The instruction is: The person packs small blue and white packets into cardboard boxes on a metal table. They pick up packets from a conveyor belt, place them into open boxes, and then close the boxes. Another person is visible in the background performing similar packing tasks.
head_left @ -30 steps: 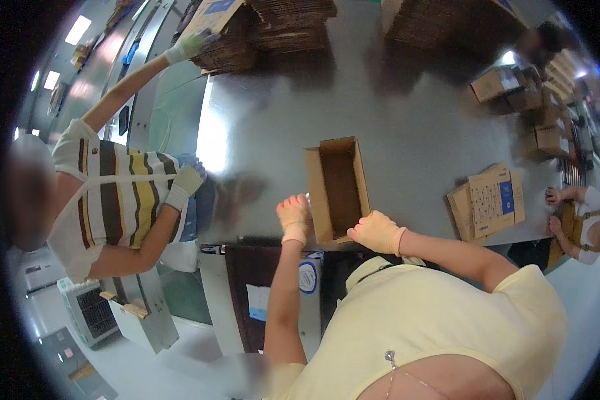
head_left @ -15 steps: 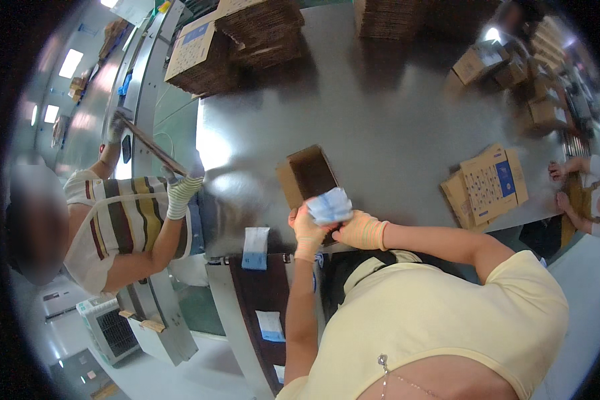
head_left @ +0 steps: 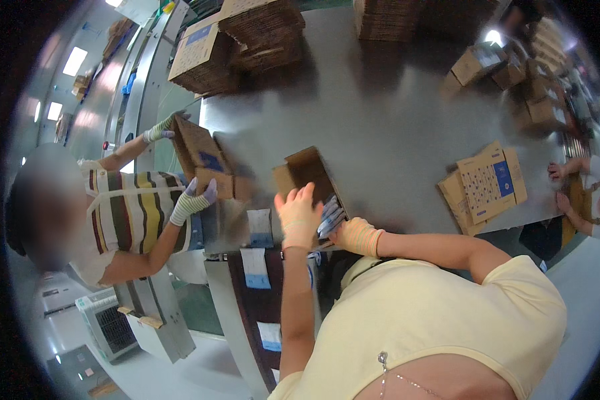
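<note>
In front of me on the metal table stands an open cardboard carton [head_left: 302,162], with its flap out to the left. Several blue-and-white packets [head_left: 331,216] lean inside its near end. Over the carton's near left side, my left hand [head_left: 299,217], in a thin glove, holds nothing and has its fingers spread. My gloved right hand [head_left: 357,237] is closed at the carton's near right corner, against the packets; its fingertips are hidden. Left of my left hand, a packet [head_left: 260,227] lies at the table edge, and another packet [head_left: 255,268] is on the dark conveyor belt [head_left: 244,313].
At the left a co-worker [head_left: 137,207] in striped clothing holds a carton [head_left: 203,157] over the table edge. Flattened cartons [head_left: 487,187] lie to the right. Stacks of flat cartons [head_left: 203,57] stand at the back, and filled-out cartons [head_left: 480,61] at the far right.
The packets have gone from my left hand into the carton, and that hand has opened. Packets on the belt have moved toward the table. The co-worker's cardboard has swung round over the table.
</note>
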The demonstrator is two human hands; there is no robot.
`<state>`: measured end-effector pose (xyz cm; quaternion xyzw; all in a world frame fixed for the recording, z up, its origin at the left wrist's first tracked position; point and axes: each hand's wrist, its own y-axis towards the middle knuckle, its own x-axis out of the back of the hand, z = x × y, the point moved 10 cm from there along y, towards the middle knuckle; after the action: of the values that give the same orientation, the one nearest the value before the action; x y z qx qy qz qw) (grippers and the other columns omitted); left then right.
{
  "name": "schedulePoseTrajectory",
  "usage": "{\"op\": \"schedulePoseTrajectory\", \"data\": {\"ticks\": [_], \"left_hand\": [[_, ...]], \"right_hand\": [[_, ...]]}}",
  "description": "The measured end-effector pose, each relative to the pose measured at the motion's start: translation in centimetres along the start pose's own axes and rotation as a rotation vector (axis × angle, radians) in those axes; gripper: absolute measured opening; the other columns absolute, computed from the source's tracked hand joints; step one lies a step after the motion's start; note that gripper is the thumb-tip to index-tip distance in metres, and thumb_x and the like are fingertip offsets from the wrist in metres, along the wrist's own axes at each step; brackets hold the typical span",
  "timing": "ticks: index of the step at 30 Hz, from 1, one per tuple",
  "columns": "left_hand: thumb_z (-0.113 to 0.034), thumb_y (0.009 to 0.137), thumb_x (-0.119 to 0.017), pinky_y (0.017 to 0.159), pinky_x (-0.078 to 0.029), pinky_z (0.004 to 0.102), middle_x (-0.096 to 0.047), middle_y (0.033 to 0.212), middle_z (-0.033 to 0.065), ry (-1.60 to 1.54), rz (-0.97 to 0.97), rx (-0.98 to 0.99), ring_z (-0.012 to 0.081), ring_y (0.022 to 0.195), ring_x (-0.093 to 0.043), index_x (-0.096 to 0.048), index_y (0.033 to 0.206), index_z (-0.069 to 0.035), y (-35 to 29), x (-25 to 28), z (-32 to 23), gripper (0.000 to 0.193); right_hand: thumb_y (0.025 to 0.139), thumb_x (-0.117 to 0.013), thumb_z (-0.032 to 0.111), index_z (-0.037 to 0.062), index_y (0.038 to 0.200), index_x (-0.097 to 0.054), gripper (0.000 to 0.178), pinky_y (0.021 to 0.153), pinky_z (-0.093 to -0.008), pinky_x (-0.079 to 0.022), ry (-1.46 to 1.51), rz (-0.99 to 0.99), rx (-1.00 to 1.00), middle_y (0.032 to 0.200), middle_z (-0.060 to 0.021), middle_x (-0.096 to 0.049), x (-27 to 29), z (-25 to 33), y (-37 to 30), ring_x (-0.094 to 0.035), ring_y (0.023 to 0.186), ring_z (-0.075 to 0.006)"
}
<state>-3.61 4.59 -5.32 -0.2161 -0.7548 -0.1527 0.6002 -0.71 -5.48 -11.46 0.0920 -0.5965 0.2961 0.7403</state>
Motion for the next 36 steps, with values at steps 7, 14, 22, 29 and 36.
{"op": "schedulePoseTrajectory", "data": {"ticks": [7, 14, 22, 29, 36], "left_hand": [[-0.032, 0.09, -0.048, 0.085, -0.049, 0.0465, -0.066, 0.103, 0.0187, -0.194, 0.63, 0.21, 0.036, 0.096, -0.063, -0.066, 0.104, -0.004, -1.0, -12.7, -0.6, 0.036], [-0.017, 0.09, -0.048, 0.094, -0.044, 0.0425, -0.062, 0.114, 0.0179, -0.759, -0.291, 0.171, 0.0357, 0.107, -0.057, -0.061, 0.112, -0.002, -5.9, -3.4, 0.1, 0.029], [-0.009, 0.082, -0.06, 0.09, -0.043, 0.042, -0.063, 0.104, 0.0127, -0.322, -0.568, 0.647, 0.0319, 0.101, -0.057, -0.062, 0.108, -0.006, -29.8, -0.9, 12.3, 0.025], [-0.009, 0.074, -0.069, 0.087, -0.048, 0.0392, -0.064, 0.104, 0.0115, -0.033, -0.025, 1.404, 0.0297, 0.096, -0.062, -0.063, 0.107, -0.008, -58.7, -3.6, 22.7, 0.034], [-0.03, 0.064, -0.081, 0.072, -0.05, 0.0386, -0.066, 0.087, 0.0116, -0.118, 0.283, 1.17, 0.0291, 0.08, -0.063, -0.065, 0.095, -0.007, -48.9, -5.2, 23.2, 0.042]], "right_hand": [[0.081, -0.057, 0.014, 0.0116, 0.093, -0.064, 0.014, 0.056, -0.0421, -0.055, -0.069, 0.055, 0.038, 0.078, -0.0113, -0.069, -0.6, 1.5, -0.5, -0.069, 0.068, -0.0276], [0.083, -0.057, 0.016, 0.0101, 0.095, -0.062, 0.014, 0.061, -0.041, -0.055, 0.011, 0.213, -0.019, 0.084, -0.0123, -0.068, 0.1, 1.2, -0.2, -0.069, 0.075, -0.029], [0.084, -0.054, 0.011, 0.0086, 0.097, -0.058, 0.013, 0.071, -0.0391, -0.054, -0.078, 0.216, 0.031, 0.092, -0.0083, -0.065, 0.9, 1.8, -0.4, -0.064, 0.09, -0.0248], [0.084, -0.054, 0.013, 0.0089, 0.098, -0.056, 0.014, 0.071, -0.0381, -0.054, -0.093, 0.188, 0.077, 0.09, -0.0063, -0.063, 0.2, 2.0, -0.3, -0.062, 0.091, -0.0244], [0.085, -0.053, 0.013, 0.0077, 0.097, -0.055, 0.014, 0.066, -0.0374, -0.054, -0.073, 0.21, 0.09, 0.089, -0.0071, -0.062, 0.1, 1.7, -0.3, -0.062, 0.089, -0.0242]]}}
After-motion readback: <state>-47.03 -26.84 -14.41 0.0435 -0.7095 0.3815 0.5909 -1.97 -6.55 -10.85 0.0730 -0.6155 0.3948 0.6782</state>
